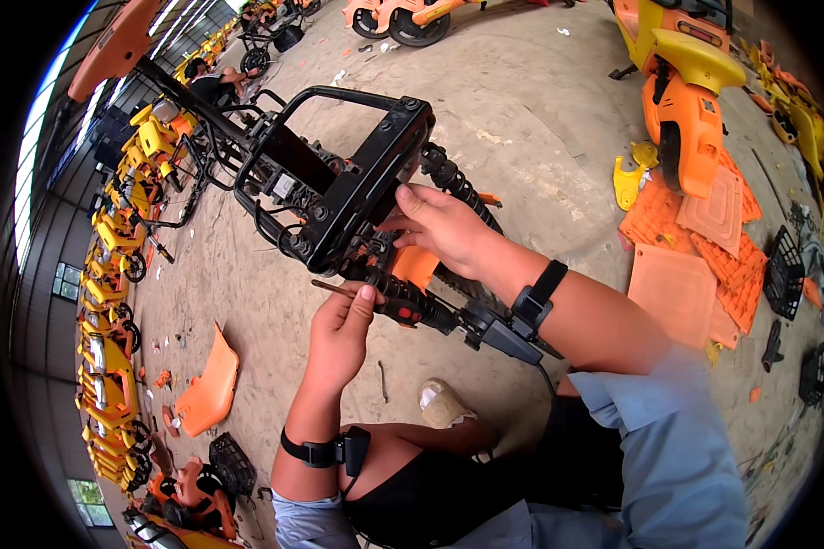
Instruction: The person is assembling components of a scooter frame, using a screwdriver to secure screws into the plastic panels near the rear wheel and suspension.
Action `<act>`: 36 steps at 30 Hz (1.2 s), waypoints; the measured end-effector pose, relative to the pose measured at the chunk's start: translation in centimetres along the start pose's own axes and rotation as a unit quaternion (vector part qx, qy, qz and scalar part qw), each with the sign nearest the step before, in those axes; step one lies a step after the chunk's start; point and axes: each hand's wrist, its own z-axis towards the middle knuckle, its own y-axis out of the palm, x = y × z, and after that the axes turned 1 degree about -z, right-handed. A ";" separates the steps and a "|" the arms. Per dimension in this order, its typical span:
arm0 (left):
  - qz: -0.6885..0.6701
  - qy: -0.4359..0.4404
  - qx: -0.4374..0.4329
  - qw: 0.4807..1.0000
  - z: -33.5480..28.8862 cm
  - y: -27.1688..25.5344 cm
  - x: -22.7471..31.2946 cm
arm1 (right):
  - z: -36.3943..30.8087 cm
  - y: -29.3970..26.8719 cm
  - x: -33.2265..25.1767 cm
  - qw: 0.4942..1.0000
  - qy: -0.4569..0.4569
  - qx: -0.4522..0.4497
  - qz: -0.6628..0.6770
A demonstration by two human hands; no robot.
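Note:
A stripped scooter frame (366,174) of black metal tubing stands in front of me, its rear rack bar toward me. My left hand (339,334) is closed, thumb up, on a thin brownish rod-like tool (332,289) beside the near shock absorber (412,302). Most of that tool is hidden by the fingers. My right hand (444,229) reaches in at the frame's rear end, thumb against its edge and fingers curled underneath. What those fingers grip is hidden. An orange panel (417,267) shows below them. The far shock absorber (458,178) slants down behind the right hand.
Orange panels (673,288) are piled on the concrete at right, near an orange-yellow scooter (696,110). Another orange panel (212,384) and a black basket (233,462) lie at left. Yellow scooters (110,366) line the left wall. Another person (215,87) crouches far back.

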 end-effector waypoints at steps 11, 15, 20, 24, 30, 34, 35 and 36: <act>-0.014 -0.020 0.001 1.000 -0.1 -0.1 0.0 | 1.6 0.0 1.7 0.992 -0.025 -0.043 0.115; -0.005 -0.020 -0.005 1.000 0.0 0.1 -0.2 | 1.6 0.1 1.9 0.991 -0.028 -0.027 0.131; -0.004 -0.045 -0.004 0.999 0.0 0.1 0.2 | 1.6 0.4 1.9 0.991 -0.031 -0.014 0.133; -0.001 -0.042 -0.007 0.999 0.1 0.0 0.0 | 1.5 0.3 1.7 0.994 -0.025 -0.020 0.106; -0.004 -0.038 -0.011 0.999 0.1 0.1 0.1 | 1.4 0.6 1.3 0.995 -0.015 -0.003 0.099; 0.000 -0.040 -0.013 0.999 0.2 0.3 0.3 | 1.3 0.5 0.9 0.996 -0.010 0.008 0.090; 0.002 -0.045 -0.011 0.999 0.2 0.3 0.3 | 1.4 0.5 0.9 0.996 -0.009 0.007 0.089; 0.001 -0.044 -0.011 0.999 0.2 0.3 0.3 | 1.4 0.6 1.0 0.996 -0.007 0.009 0.087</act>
